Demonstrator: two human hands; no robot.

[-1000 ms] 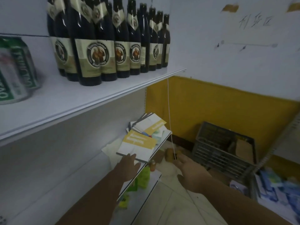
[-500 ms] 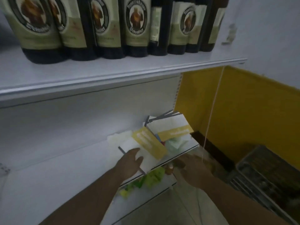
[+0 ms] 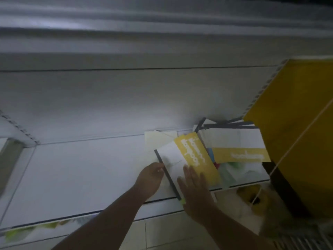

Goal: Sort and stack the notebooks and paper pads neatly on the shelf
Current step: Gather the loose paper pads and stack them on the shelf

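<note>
Yellow-banded, white-covered, dark-spined: describes the top notebook [image 3: 173, 156], found askew at the right end of the white shelf [image 3: 81, 177], on a loose heap. Grips its dark spine with the left hand [image 3: 150, 179], fingers curled at the edge, though blur hides how firmly. Presses the right hand [image 3: 195, 193] flat on the cover, fingers straight, holding nothing.

Looks like squaring this one up before stacking. Best to keep the right palm light, pivot at the spine, and bring the long edge parallel with the shelf front. Worth lifting rather than dragging, since a pale pad [image 3: 158, 139] and a second yellow-banded notebook [image 3: 236, 141] lie under or beside it and could slide. Worth watching the near corner too, seemingly just past the shelf lip, above the lower shelf [image 3: 162, 207]. Could build the neat pile to the left of the heap.

Beyond: a white back panel [image 3: 126, 105], the underside of an upper shelf [image 3: 144, 33], a yellow wall [image 3: 297, 114] on the right with a thin cord [image 3: 295, 141] across it, pale floor tiles [image 3: 162, 231] beneath. Dim throughout, and blurred.
</note>
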